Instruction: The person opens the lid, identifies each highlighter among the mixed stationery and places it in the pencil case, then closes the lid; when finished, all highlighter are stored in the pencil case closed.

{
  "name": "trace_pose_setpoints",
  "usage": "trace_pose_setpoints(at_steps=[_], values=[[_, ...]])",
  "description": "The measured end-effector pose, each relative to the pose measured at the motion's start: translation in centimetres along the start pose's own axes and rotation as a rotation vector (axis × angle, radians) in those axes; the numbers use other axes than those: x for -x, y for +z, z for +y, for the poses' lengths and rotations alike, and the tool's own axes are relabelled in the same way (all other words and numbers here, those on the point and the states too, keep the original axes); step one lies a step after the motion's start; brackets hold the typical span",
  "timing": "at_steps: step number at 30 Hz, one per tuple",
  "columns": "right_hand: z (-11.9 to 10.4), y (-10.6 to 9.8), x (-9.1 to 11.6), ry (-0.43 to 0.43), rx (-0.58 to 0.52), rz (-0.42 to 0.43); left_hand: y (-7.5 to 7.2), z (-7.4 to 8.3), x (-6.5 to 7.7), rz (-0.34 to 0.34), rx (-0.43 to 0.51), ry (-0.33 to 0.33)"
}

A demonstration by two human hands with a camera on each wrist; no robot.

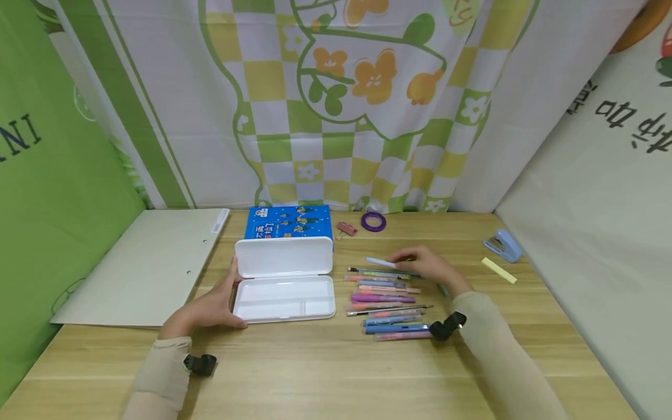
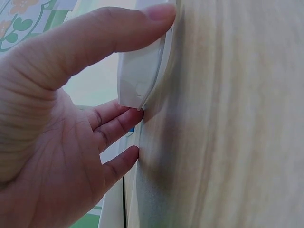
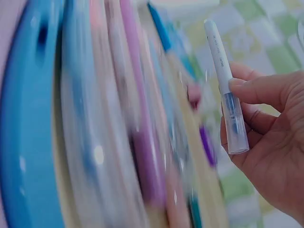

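Observation:
A white pencil case (image 1: 283,291) lies with its lid raised, its compartments facing up. My left hand (image 1: 207,309) holds its left end, with the thumb at the front corner and the fingers behind, as the left wrist view shows. My right hand (image 3: 270,114) pinches a slim pen (image 3: 219,61) with a white cap and a see-through barrel. In the head view this pen is just above the far end of a row of pens and pencils, among them a purple marker (image 1: 383,298) and a blue pen (image 1: 396,329). The row is blurred in the right wrist view.
Behind the case lies a blue book (image 1: 289,220). Near it are a reddish binder clip (image 1: 346,228) and a purple ring (image 1: 373,230). A light-blue stapler (image 1: 505,246) and a pale yellow strip (image 1: 499,270) lie right. A large cream board (image 1: 142,268) lies left.

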State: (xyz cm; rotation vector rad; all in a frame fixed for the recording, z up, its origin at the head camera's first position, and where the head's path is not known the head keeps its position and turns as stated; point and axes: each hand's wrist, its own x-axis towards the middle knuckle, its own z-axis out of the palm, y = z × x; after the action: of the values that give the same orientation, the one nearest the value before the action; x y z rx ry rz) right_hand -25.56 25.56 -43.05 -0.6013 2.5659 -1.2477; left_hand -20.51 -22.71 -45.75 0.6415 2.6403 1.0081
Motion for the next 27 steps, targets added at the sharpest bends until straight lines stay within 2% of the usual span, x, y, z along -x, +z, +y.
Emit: trace_pose_setpoints(at_steps=[5, 10, 13, 19, 21, 27], values=[[-3.9, 3.5, -1.7, -0.101, -0.096, -0.074, -0.1, 0.0, 0.1, 0.0, 0.002, 0.013], [-7.3, 8.2, -4.3, -0.202, -0.048, -0.108, -0.2, 0.1, 0.1, -0.003, -0.008, 0.015], [-9.2, 10.9, -5.7, -0.226, 0.002, -0.115, -0.1, 0.2, 0.0, -0.001, -0.008, 0.021], [-11.3, 14.9, -7.3, -0.171, 0.074, -0.119, -0.1, 0.2, -0.3, -0.002, 0.006, 0.015], [-11.4, 15.6, -7.4, -0.132, 0.09, -0.108, -0.1, 0.2, -0.2, -0.002, 0.007, 0.017], [-11.1, 16.6, -7.3, -0.103, 0.137, -0.095, -0.2, 0.2, 0.0, 0.007, 0.019, 0.029]])
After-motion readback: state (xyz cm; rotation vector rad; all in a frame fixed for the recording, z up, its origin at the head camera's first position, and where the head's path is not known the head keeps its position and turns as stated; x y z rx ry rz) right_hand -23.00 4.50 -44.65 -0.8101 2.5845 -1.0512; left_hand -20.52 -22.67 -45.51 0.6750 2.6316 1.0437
